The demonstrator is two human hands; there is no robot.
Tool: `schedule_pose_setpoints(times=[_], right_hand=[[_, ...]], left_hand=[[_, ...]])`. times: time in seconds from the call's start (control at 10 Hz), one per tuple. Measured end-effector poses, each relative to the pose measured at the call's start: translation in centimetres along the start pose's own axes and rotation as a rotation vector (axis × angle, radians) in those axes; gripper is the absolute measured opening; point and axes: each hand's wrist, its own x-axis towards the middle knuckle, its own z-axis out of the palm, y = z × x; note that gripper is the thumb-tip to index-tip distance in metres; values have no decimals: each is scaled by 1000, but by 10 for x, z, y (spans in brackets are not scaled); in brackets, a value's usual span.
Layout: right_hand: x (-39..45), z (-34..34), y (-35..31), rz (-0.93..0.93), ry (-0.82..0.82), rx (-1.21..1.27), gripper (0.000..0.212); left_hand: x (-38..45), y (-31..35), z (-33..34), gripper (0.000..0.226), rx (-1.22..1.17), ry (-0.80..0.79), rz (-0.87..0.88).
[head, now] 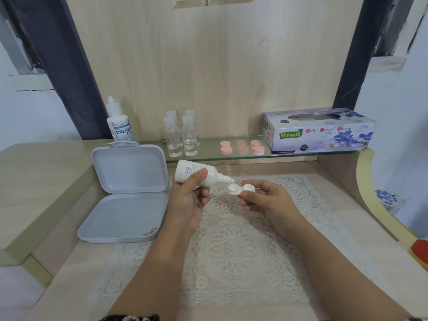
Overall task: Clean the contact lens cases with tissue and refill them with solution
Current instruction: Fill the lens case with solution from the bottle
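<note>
The left hand (191,198) holds a small white solution bottle (196,173) in a full grip, thumb across the label and fingers curled behind, with the bottle tipped over so its long axis runs from about ten o'clock at the base down to four o'clock at the nozzle. The right hand (266,200) pinches an open white contact lens case (239,189) by its right end, thumb underneath the near edge and fingers behind, holding it level above the lace mat (231,239) on the surface (76,262). The case's long axis lies nearly crosswise, nine to three o'clock, with two uncapped wells side by side. The relation that matters is this: the nozzle tip sits just at the ten o'clock rim of the left well, touching or very nearly so, and I cannot tell which. The right well lies farther toward three o'clock, next to the pinching fingers. I judge the refill to be in hand at the left well; the other well would call for shifting the nozzle toward three o'clock or sliding the case toward nine. Whether liquid is flowing cannot be made out. At nine o'clock of the hands an open grey box (126,198) lies on the surface; on the glass shelf (208,156) at twelve o'clock stand pink caps (242,146), clear bottles (181,137), and a tissue box (318,130).
</note>
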Motion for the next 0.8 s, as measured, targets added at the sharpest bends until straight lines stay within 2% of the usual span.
schedule_pose_setpoints(times=[0.8], right_hand=[[-1, 0, -2, 4, -4, 10, 29]], left_hand=[[-3, 2, 1, 27, 25, -2, 7]])
